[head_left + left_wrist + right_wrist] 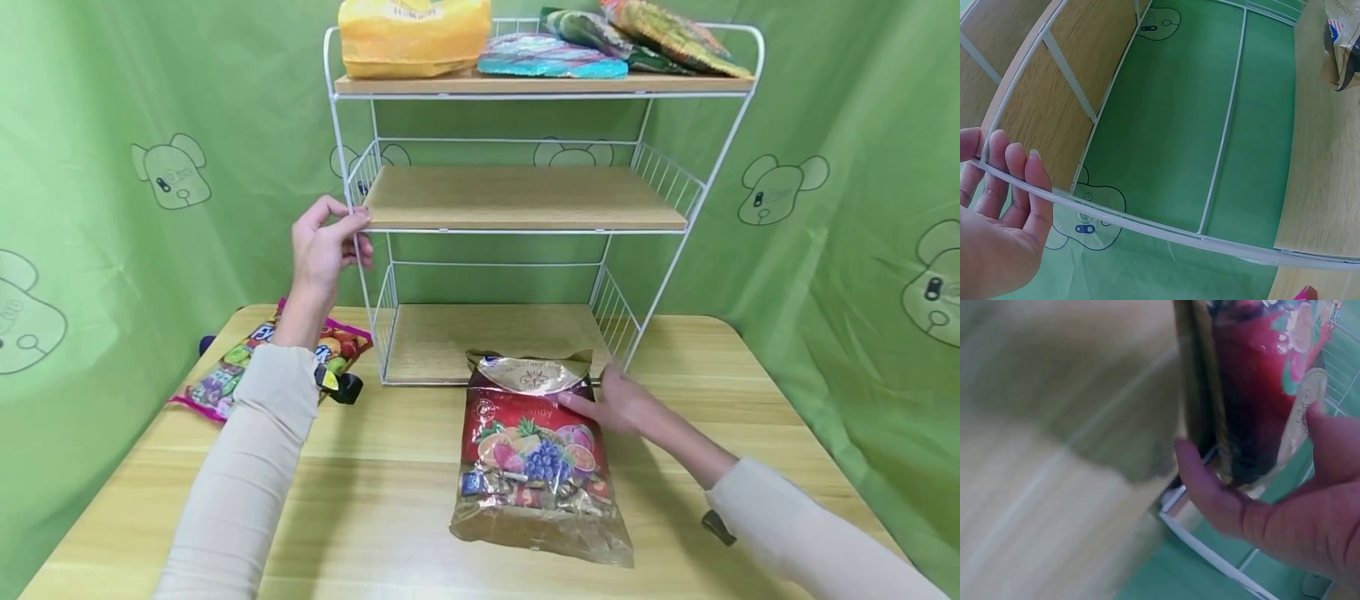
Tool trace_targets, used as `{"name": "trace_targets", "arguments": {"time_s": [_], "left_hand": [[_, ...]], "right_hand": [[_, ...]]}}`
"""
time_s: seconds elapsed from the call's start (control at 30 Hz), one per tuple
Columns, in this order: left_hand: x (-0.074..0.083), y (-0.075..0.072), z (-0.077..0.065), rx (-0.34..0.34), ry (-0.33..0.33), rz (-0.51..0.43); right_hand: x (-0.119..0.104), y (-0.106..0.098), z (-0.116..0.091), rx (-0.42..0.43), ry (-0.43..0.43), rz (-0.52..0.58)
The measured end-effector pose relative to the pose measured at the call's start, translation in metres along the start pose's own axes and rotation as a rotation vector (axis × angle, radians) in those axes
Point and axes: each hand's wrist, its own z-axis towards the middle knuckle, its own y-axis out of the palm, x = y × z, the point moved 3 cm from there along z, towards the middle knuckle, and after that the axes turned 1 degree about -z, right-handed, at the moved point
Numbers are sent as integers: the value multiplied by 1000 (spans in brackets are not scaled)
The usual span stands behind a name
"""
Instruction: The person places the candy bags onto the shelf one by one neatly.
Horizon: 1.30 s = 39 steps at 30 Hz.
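My left hand (321,246) holds the white wire frame of a three-tier shelf rack (525,231) at the left front corner of its middle board. In the left wrist view its fingers (1036,172) curl round the thin bar. My right hand (626,404) grips a red and gold bag of fruit candy (532,450) by its right side near the top, thumb on the printed front. The bag's top edge overlaps the front of the bottom board (427,342). In the right wrist view the candy bag (1257,394) stands between thumb and finger, and its far side is hidden.
Beside the rack's left leg, a pink-edged candy bag (225,375) lies on the wooden table (390,500). The top board bears a yellow bag (412,42), a blue striped bag (551,57) and further colourful bags (675,37). A green curtain (247,100) surrounds the table.
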Motion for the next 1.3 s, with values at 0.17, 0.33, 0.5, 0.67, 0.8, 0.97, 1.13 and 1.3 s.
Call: {"name": "trace_targets", "arguments": {"time_s": [0.17, 0.33, 0.5, 0.67, 0.8, 0.97, 1.13, 1.3], "left_hand": [[0, 0, 0, -1, -4, 0], [0, 0, 0, 1, -1, 0], [0, 1, 0, 0, -4, -6], [1, 0, 0, 5, 2, -8], [2, 0, -1, 12, 5, -9], [2, 1, -1, 9, 2, -1], [1, 1, -2, 11, -6, 0], [0, 1, -3, 12, -4, -4]], "right_hand": [[10, 11, -6, -168, -10, 86], [15, 12, -10, -223, -21, 121], [17, 11, -10, -306, -24, 221], [17, 15, -8, -307, -17, 227], [15, 20, -7, -306, -21, 292], [16, 24, -7, -307, 3, 365], [13, 25, -8, -333, -8, 469], [10, 26, -8, -396, -29, 627]]}}
